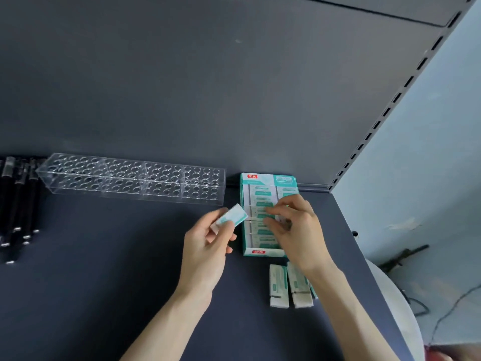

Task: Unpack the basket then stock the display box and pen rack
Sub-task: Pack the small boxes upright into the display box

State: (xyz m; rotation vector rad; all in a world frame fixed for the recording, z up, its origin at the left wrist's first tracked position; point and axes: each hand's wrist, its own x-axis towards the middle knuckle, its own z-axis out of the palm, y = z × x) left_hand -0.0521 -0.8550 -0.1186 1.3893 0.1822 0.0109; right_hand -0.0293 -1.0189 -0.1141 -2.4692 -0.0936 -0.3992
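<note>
**Erasers go into the display box on a dark shelf**

The left hand [208, 246] pinches one eraser [230, 217] just left of the display box [257, 214]. The right hand [294, 225] reaches into the box, fingers curled on packed erasers. The pen rack [132, 178] stands empty against the dark shelf's [104, 256] back panel.

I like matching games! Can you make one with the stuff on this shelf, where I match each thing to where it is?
Things:
1. clear pen rack
2. black pens
3. display box
4. single eraser

Places:
A. lying at the far left edge
B. held in the left hand
C. under the right hand
D. along the back wall, holes empty

Pairs: 1-D, 2-A, 3-C, 4-B
</note>
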